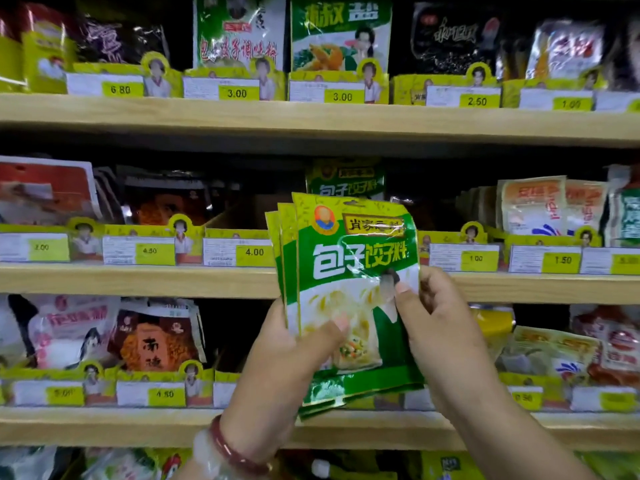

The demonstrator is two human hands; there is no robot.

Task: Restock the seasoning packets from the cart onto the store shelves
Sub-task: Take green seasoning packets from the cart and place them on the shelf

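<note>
- The left hand (287,355) grips a fanned stack of green seasoning packets (346,292), thumb across the front.
- The right hand (440,317) pinches the front packet's right edge.
- The stack is upright before the middle shelf (138,280).

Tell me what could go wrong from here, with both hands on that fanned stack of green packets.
The green packets are fanned, held only near their lower half by the left hand and right hand, so one could slip out. The matching packet sits deep in a dark slot on the middle shelf, so pushing the stack in may knock it over.
</note>
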